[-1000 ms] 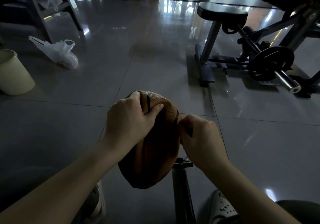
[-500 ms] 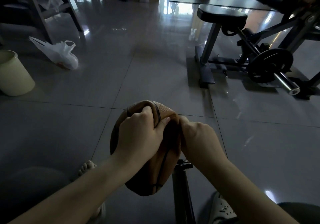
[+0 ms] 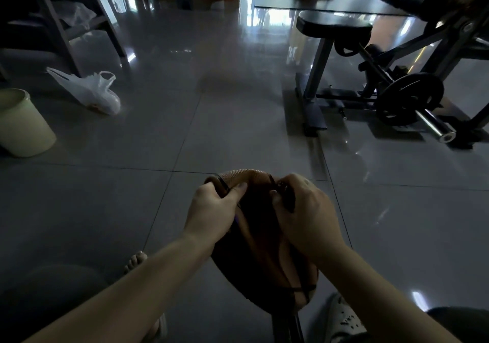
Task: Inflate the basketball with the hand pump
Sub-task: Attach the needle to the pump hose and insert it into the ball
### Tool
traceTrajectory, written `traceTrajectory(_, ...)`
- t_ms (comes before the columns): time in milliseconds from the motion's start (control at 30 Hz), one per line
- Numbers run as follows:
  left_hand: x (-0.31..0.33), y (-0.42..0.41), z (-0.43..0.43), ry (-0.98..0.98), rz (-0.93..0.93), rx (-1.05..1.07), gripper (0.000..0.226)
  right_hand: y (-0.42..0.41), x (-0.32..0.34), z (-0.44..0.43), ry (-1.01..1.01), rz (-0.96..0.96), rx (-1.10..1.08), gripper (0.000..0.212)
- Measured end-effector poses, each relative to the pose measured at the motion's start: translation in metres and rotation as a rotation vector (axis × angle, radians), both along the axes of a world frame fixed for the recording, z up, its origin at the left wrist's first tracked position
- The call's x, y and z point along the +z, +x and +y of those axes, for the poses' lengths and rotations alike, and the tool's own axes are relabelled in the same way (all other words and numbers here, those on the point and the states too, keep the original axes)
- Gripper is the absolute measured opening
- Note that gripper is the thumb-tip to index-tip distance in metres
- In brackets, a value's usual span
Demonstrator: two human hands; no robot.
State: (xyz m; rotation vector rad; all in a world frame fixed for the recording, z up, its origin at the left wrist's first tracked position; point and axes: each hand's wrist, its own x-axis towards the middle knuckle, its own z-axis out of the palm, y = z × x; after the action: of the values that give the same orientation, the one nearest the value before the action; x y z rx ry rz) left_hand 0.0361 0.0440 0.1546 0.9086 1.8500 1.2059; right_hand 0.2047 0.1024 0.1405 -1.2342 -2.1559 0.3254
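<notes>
A limp, deflated brown basketball (image 3: pixel 260 247) hangs folded between both hands above the floor. My left hand (image 3: pixel 211 210) grips its upper left rim, thumb pressed on the near face. My right hand (image 3: pixel 304 215) holds the upper right edge, fingers curled round a dark fold of the ball. The dark hand pump (image 3: pixel 287 326) stands upright just below the ball at the bottom edge of the view; most of it is hidden behind the ball.
A white sandal (image 3: pixel 341 319) and bare toes (image 3: pixel 136 259) are on the grey tiles beside the pump. A cream bucket (image 3: pixel 21 123) and white plastic bag (image 3: pixel 90 93) lie left. A weight bench machine (image 3: pixel 370 78) stands at the right.
The ball has been turned and lowered toward me; both hands shifted to its top edge, and it now covers the pump's top.
</notes>
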Motion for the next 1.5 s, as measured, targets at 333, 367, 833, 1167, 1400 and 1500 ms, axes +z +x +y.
traceTrajectory(333, 0.024, -0.018, 0.003, -0.265, 0.305, -0.189, 0.052, 0.008, -0.006, 0.005, -0.003, -0.022, 0.021, 0.019)
traceTrajectory(367, 0.027, -0.024, 0.003, -0.361, 0.592, -0.201, 0.063, 0.007, -0.007, 0.004, 0.004, -0.034, 0.038, 0.018)
traceTrajectory(833, 0.017, -0.040, 0.017, 0.193, 0.908, -0.823, 0.052, 0.013, 0.002, -0.001, -0.081, -0.123, 0.373, 0.021)
traceTrajectory(1167, 0.010, -0.012, 0.005, 0.163, 0.853, -0.840, 0.006, 0.030, 0.034, -0.001, -0.234, -0.071, 0.315, 0.041)
traceTrajectory(1400, 0.015, -0.010, 0.004, 0.107, 0.886, -0.815, 0.013, 0.024, 0.029, -0.003, -0.294, 0.080, 0.314, 0.013)
traceTrajectory(1500, 0.018, -0.010, 0.001, 0.098, 0.886, -0.786, 0.026, 0.024, 0.029, -0.003, -0.417, 0.236, 0.283, 0.015)
